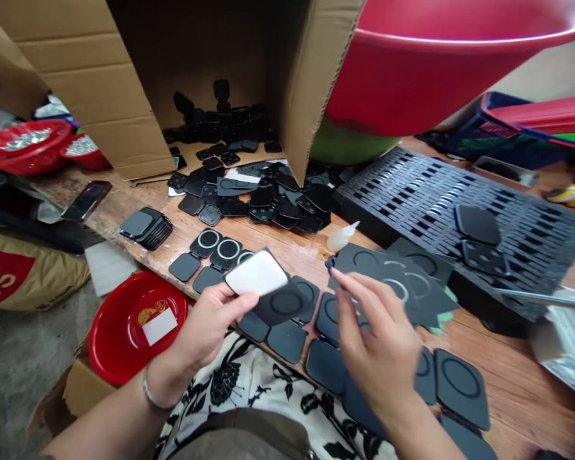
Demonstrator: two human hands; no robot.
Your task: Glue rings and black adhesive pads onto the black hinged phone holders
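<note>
My left hand is closed on a white-faced rounded panel with a dark rim, thumb along its lower edge. A dark ring-marked piece reaches out beside it; whether the two are joined I cannot tell. Over the row of pads, my right hand has thumb and fingers pinched, with something small and dark at the fingertips. Dark hinged folding pads lie unfolded along the table's near edge, some ring-marked. Beyond my right hand, several dark ring-marked sheets overlap beside a small dropper bottle.
An open cardboard box stands behind a heap of black pads. A stack of pads and a phone lie left. Right are a black slatted crate and a big red tub. A red basin sits below.
</note>
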